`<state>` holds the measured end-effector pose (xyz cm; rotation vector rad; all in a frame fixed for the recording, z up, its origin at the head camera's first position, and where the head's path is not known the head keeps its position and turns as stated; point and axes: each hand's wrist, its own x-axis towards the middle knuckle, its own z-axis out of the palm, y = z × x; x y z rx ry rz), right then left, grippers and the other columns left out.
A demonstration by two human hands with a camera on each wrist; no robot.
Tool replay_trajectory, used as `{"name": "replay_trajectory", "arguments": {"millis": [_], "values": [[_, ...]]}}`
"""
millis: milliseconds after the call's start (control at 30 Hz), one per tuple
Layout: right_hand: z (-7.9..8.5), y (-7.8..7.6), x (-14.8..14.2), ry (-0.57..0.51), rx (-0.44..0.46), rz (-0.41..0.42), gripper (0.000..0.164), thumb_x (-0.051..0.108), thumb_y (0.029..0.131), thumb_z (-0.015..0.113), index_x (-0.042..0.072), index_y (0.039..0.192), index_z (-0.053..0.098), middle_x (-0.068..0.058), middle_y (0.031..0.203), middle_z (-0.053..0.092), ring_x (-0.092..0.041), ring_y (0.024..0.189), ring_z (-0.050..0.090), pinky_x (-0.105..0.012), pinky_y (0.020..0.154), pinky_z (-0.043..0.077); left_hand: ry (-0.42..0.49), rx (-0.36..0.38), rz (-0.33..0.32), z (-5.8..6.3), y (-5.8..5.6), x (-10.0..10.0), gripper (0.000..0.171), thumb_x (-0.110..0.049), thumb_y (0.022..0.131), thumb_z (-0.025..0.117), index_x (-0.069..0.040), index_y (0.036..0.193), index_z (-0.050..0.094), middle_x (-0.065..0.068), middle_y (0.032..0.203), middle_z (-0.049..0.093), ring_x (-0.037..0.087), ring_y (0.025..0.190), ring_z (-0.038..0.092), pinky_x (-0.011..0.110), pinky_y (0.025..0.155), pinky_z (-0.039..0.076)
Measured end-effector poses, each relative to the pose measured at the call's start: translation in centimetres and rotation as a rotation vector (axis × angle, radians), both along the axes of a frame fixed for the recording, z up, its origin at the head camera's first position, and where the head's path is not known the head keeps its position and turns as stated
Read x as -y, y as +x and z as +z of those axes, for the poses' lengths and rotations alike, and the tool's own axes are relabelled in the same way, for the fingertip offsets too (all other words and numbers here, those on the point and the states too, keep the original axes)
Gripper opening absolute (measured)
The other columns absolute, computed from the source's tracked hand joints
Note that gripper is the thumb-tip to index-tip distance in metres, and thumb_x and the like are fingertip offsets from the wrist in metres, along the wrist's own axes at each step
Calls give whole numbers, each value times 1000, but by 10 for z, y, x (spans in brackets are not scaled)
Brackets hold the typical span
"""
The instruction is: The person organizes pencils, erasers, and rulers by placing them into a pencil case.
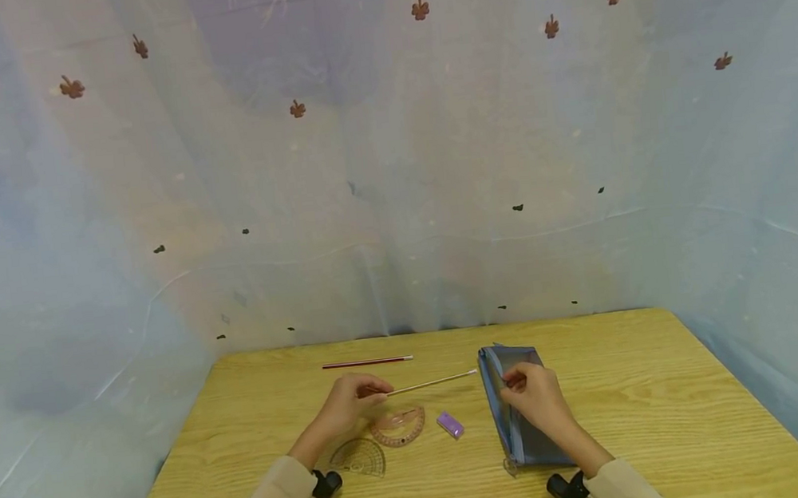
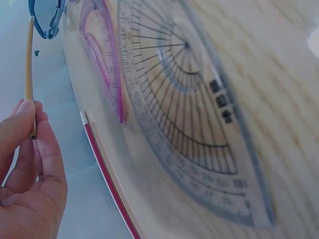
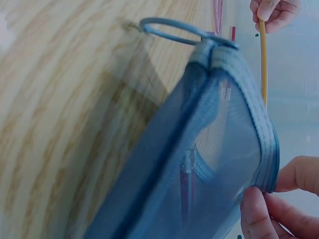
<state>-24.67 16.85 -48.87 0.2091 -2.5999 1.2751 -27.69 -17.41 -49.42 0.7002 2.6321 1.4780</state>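
Note:
My left hand (image 1: 349,404) pinches a yellow pencil (image 1: 432,384) near one end, between thumb and fingers. The pencil's other end points right, toward the opening of a blue mesh pencil pouch (image 3: 149,194). With thumb and fingers, my right hand (image 1: 539,400) grips the pouch's zippered edge (image 3: 264,134), and the mouth gapes apart. Through the mesh shows a dark pencil (image 3: 187,186) with a metal end. Below my left hand lie a pink protractor (image 1: 400,440) and a clear protractor (image 2: 199,129).
A purple eraser (image 1: 450,424) lies between the pink protractor and the pouch. Farther back on the wooden table (image 1: 673,399) is a red pencil (image 1: 367,362). A ring pull (image 3: 169,31) hangs off the pouch's zipper end. A patterned curtain (image 1: 391,161) stands behind the table.

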Motion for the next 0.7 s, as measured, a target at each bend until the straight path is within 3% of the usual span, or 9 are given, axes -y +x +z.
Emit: {"name": "replay_trajectory", "arguments": {"millis": [700], "values": [[3,1,2,4,-2,-2,14,-6,80,75,-3,93,72,-6,81,67,-17,72,65,-27,61,56,-2,-59,-1,-6,0,-17,14,-3,94,67,1,105,75,11,100,72,21,83,68,28,73,57]]}}
